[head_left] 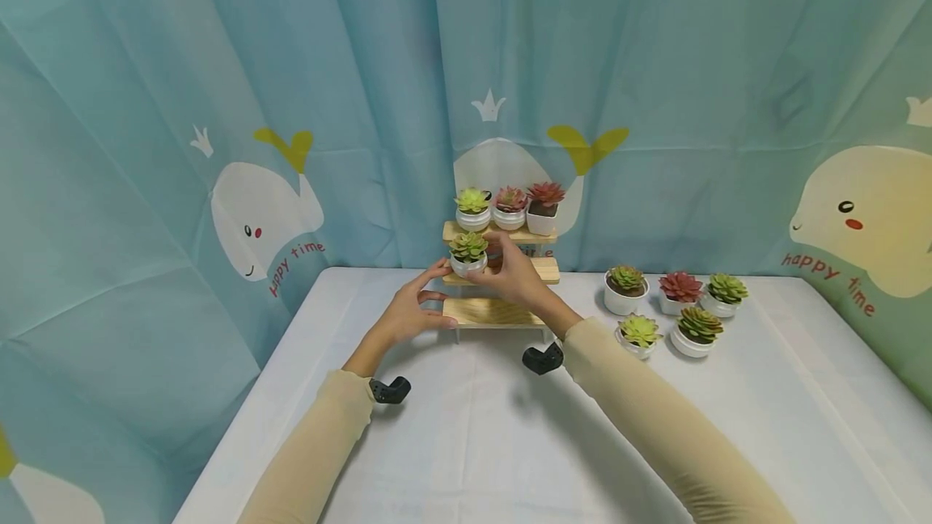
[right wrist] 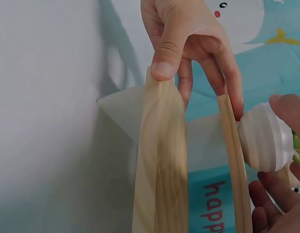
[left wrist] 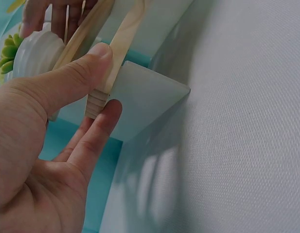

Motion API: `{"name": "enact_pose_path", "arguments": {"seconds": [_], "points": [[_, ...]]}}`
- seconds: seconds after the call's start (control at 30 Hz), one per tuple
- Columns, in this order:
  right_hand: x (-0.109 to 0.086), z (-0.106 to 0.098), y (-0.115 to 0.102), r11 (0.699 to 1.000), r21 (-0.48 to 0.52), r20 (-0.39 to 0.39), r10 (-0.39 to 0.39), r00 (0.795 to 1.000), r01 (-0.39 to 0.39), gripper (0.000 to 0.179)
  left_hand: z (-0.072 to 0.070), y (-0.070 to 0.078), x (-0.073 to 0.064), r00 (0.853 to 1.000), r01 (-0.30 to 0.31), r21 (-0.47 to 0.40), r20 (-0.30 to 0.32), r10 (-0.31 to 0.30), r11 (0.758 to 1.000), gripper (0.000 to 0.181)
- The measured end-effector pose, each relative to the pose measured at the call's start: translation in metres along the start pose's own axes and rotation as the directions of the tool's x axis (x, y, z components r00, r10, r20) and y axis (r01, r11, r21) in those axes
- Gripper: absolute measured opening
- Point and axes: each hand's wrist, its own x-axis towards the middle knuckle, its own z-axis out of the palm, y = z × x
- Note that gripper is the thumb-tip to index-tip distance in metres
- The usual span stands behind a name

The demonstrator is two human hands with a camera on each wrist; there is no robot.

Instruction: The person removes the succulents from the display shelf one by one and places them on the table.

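Observation:
A three-tier wooden display stand (head_left: pixel 484 312) with pale side panels stands at the back of the table. My left hand (head_left: pixel 408 314) grips the left end of its lowest shelf; in the left wrist view the thumb lies on one face of the board (left wrist: pixel 121 46) and a fingertip on its end. With the right hand (head_left: pixel 515 275) I hold a green potted succulent (head_left: pixel 468 251) at the left end of the middle shelf. Thumb and fingers sit around its white ribbed pot (right wrist: pixel 264 138), whose base is right at the shelf. The top shelf bears a yellow-green succulent (head_left: pixel 473 204) and two red ones (head_left: pixel 544 204).
Several more potted succulents (head_left: pixel 624 289) stand in a group on the white tablecloth (head_left: pixel 451 435), right of the stand. A blue curtain (head_left: pixel 379 103) printed with whales hangs close behind the table and along its left side. Black wrist devices (head_left: pixel 542 358) sit at both cuffs.

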Motion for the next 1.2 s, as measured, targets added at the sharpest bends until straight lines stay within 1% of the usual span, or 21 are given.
{"name": "enact_pose_path", "arguments": {"seconds": [0.1,0.23,0.33,0.53,0.67,0.87,1.2], "points": [[0.0016,0.0029,0.0008,1.000,-0.014,-0.014,0.004,1.000,-0.005,0.070,-0.0005,-0.0012,0.0003,1.000,0.001,0.001,0.000,-0.001,1.000,0.094],[0.0023,0.0044,-0.0007,0.999,0.000,-0.009,0.038,0.999,-0.038,0.065,-0.0009,-0.0023,0.0010,1.000,-0.004,-0.004,0.006,0.004,1.000,0.094],[0.0024,0.0052,-0.0013,0.999,-0.001,-0.009,0.049,0.999,-0.049,0.063,-0.0008,-0.0022,0.0012,1.000,-0.010,-0.010,0.007,0.010,1.000,0.095],[0.0034,0.0075,0.0004,0.998,-0.027,-0.032,0.054,0.998,-0.055,0.063,-0.0003,-0.0026,0.0010,1.000,-0.014,-0.014,0.006,0.014,1.000,0.095],[0.0042,0.0082,0.0009,0.998,-0.028,-0.040,0.056,0.998,-0.057,0.062,-0.0006,-0.0025,0.0010,1.000,-0.016,-0.006,0.006,0.016,1.000,0.095],[0.0044,0.0080,-0.0003,0.998,-0.011,-0.034,0.061,0.998,-0.061,0.061,-0.0011,-0.0020,0.0014,1.000,-0.023,-0.002,0.007,0.023,1.000,0.096],[0.0050,0.0083,-0.0001,0.998,-0.014,-0.035,0.059,0.998,-0.060,0.061,-0.0010,-0.0015,0.0015,1.000,-0.016,0.002,0.002,0.016,1.000,0.095]]}}
